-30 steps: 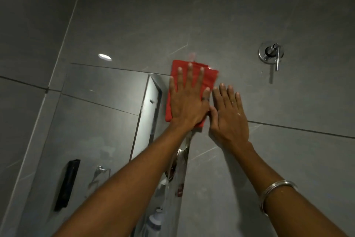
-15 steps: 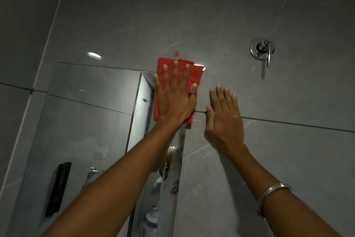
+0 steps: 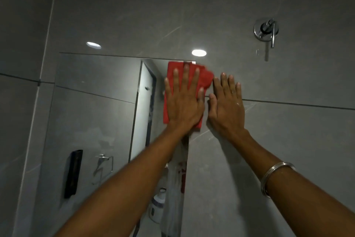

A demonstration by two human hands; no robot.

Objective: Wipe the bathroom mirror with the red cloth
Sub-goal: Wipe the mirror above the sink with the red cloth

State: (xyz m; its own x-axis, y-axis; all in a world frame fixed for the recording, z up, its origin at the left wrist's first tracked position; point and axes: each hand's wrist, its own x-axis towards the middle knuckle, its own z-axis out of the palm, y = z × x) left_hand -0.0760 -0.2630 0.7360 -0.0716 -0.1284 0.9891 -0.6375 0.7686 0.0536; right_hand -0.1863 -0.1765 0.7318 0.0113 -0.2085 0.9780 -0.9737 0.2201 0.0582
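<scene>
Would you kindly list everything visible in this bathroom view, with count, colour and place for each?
mirror: one, frameless, on the wall at left and centre
red cloth: one, red, pressed flat at the mirror's top right corner
wall tiles: large, dark grey, all around the mirror
wall valve: one, chrome, with lever, upper right
light reflections: two, white, on the tiles above the mirror
doorway: one, pale, seen in the mirror
dark holder: one, black, seen in the mirror, lower left
towel ring: one, chrome, seen in the mirror
bottle: one, white, bottom centre
bangle: one, silver, on the right wrist
left hand: flat on the cloth
right hand: flat on the tile beside the cloth
</scene>
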